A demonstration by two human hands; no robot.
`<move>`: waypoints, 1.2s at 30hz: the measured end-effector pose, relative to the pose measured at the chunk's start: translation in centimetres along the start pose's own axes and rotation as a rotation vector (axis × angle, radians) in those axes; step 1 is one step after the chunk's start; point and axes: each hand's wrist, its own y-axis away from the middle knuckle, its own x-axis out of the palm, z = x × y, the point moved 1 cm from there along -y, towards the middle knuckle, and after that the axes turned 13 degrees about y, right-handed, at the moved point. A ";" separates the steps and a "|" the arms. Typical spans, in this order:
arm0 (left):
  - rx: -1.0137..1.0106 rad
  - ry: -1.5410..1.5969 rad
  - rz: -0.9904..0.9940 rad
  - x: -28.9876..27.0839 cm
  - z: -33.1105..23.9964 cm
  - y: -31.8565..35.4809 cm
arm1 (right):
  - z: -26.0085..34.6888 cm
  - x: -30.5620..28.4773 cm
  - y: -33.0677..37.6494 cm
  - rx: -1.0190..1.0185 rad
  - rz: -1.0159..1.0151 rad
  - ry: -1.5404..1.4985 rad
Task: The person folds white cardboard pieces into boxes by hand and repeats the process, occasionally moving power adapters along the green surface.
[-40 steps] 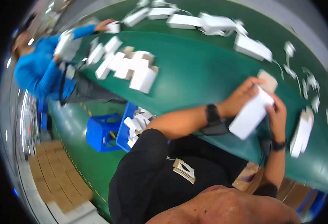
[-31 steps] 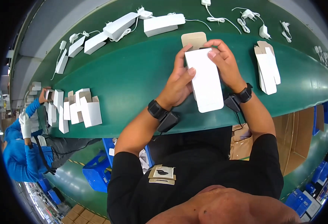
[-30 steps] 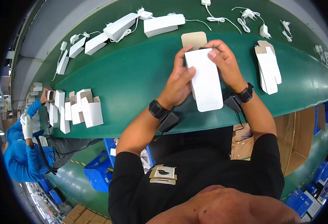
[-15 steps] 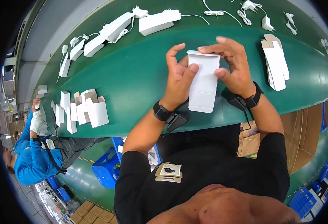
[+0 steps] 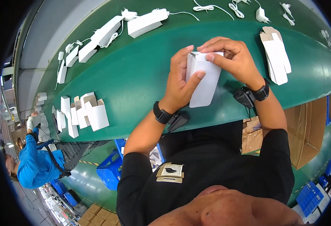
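Note:
A small white cardboard box (image 5: 204, 83) is held upright over the green table (image 5: 135, 79). My left hand (image 5: 181, 81) wraps its left side, thumb across the front. My right hand (image 5: 233, 56) presses its fingers on the folded flap at the box's far end. Both wrists wear black bands with small black devices. A stack of flat white box blanks (image 5: 276, 56) lies just right of my right hand.
Assembled white boxes (image 5: 87, 113) stand in a group at the left. Longer white boxes (image 5: 146, 22) and white chargers with cables (image 5: 261, 13) lie along the far side. A person in a blue sleeve (image 5: 35, 165) works at far left. Blue crates (image 5: 111, 169) and a brown carton (image 5: 310, 128) sit below.
The box has been pulled nearer and raised on end. My right fingers have moved onto its far flap, folding it down, while my left hand has kept its hold.

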 end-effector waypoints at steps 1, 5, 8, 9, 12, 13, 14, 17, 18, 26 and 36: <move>0.000 -0.004 0.002 0.2 0.1 -0.2 | -0.1 -0.5 0.0 0.012 0.013 0.005; -0.031 -0.032 -0.008 0.9 0.4 -0.9 | 0.1 -1.9 0.2 0.028 0.054 -0.003; -0.066 0.058 -0.044 1.7 0.6 -1.1 | 0.4 -2.6 0.9 0.015 0.074 -0.038; -0.066 0.052 -0.034 1.9 0.6 -1.2 | 0.4 -3.1 1.0 -0.034 0.101 0.076; -0.149 0.154 -0.031 2.3 1.2 -1.8 | 0.3 -4.6 1.2 -0.143 0.136 0.316; -0.147 0.153 -0.012 2.5 1.4 -2.2 | 0.3 -4.8 1.3 -0.129 0.141 0.348; -0.146 0.136 -0.072 2.7 1.7 -2.7 | 0.3 -5.1 1.4 -0.112 0.145 0.381; -0.128 0.107 -0.192 2.6 2.1 -4.6 | 1.3 -7.8 2.9 -0.162 -0.008 0.672; -0.086 0.009 -0.271 1.7 2.0 -6.0 | 1.9 -9.2 3.9 -0.232 -0.156 0.911; 0.048 -0.457 -0.534 -4.0 2.9 -17.7 | -0.8 -17.8 12.9 0.231 -0.052 1.334; -0.065 -0.319 -0.146 4.6 3.0 -13.9 | 0.5 -22.1 13.7 0.238 -0.006 1.381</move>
